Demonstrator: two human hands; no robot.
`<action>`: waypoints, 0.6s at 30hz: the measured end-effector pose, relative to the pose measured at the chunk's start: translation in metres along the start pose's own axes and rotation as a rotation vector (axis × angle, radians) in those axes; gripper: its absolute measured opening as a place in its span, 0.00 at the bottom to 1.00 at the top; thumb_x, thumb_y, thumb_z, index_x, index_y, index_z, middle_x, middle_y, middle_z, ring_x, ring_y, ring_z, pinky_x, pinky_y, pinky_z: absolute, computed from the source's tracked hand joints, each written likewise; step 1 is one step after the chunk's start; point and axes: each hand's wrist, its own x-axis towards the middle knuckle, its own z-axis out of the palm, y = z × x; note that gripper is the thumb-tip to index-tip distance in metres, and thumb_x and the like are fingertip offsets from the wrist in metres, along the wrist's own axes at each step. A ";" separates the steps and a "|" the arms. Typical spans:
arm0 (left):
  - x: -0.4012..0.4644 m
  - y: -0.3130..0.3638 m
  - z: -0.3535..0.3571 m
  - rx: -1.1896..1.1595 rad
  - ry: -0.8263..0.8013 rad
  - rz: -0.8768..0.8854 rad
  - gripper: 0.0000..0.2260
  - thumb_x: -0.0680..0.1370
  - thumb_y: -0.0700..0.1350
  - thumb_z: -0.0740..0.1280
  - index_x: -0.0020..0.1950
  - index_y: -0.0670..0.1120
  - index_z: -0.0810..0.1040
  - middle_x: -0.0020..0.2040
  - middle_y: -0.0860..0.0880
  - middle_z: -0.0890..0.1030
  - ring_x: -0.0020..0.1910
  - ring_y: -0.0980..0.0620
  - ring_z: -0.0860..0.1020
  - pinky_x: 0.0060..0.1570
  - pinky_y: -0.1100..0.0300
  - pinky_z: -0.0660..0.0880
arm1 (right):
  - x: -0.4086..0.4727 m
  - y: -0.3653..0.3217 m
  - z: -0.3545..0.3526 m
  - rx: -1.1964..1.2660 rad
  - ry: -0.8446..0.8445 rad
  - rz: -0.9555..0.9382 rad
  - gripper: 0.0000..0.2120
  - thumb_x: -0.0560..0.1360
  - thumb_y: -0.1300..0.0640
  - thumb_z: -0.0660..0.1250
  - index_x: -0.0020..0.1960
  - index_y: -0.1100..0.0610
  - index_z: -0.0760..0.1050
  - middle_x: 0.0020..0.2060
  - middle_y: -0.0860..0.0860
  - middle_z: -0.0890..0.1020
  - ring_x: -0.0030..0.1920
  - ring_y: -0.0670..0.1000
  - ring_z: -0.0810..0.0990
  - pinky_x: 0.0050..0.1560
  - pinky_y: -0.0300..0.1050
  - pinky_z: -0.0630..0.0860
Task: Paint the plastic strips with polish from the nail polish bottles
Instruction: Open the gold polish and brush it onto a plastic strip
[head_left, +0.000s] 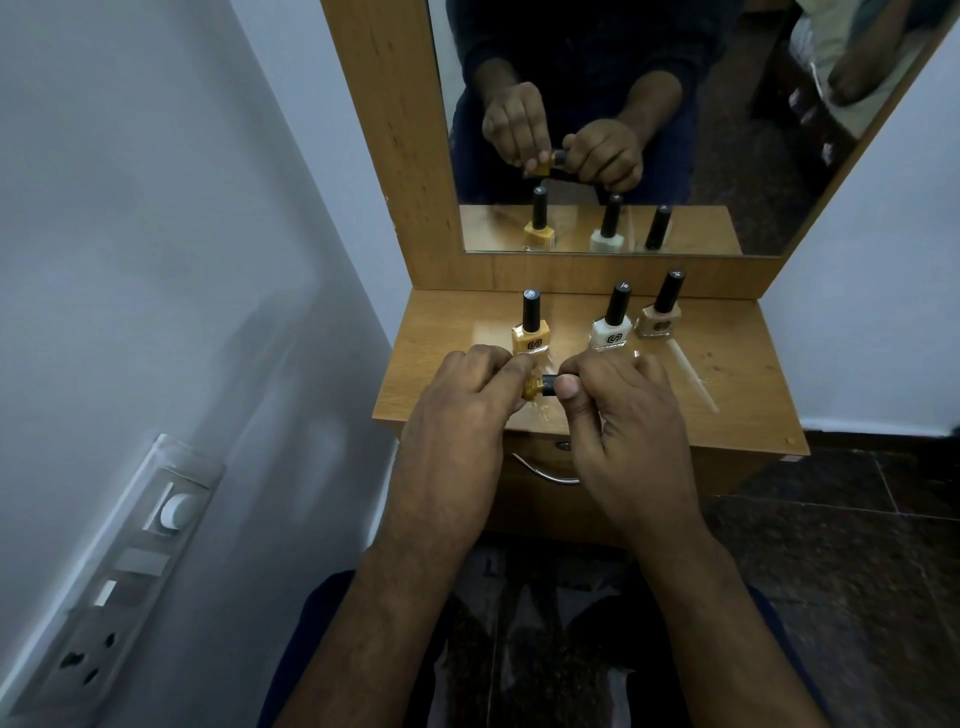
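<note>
Gold bottle (531, 388) between 2 gripping hands

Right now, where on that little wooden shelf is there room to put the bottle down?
Bare wood lies left of the yellow bottle, toward the shelf edge. The right side holds clear plastic strips. Crowded: the middle, around the white bottle, tan bottle and both hands.

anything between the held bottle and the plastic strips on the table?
Nothing visible. Both hands, left hand and right hand, hold the gold glitter bottle above the table's front edge; the clear plastic strips lie to its right, with bare table between.
</note>
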 end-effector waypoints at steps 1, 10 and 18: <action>0.000 0.000 0.000 0.002 -0.003 -0.001 0.22 0.75 0.31 0.73 0.68 0.43 0.79 0.58 0.44 0.80 0.57 0.45 0.77 0.46 0.48 0.81 | 0.000 0.000 0.000 -0.001 -0.003 -0.002 0.16 0.84 0.46 0.55 0.50 0.54 0.77 0.41 0.45 0.77 0.45 0.48 0.67 0.43 0.44 0.60; -0.003 -0.006 -0.003 -0.003 0.020 0.006 0.15 0.79 0.35 0.68 0.65 0.42 0.81 0.59 0.45 0.80 0.56 0.46 0.78 0.43 0.46 0.82 | 0.000 -0.006 -0.002 0.090 -0.045 0.028 0.17 0.84 0.45 0.60 0.38 0.48 0.70 0.29 0.42 0.69 0.37 0.47 0.68 0.41 0.43 0.60; -0.004 -0.003 -0.004 -0.041 0.020 -0.016 0.16 0.80 0.42 0.64 0.67 0.43 0.81 0.60 0.44 0.80 0.58 0.46 0.79 0.48 0.48 0.82 | 0.002 -0.014 -0.001 0.290 0.006 0.132 0.24 0.83 0.44 0.62 0.31 0.52 0.73 0.23 0.47 0.70 0.27 0.50 0.70 0.29 0.49 0.66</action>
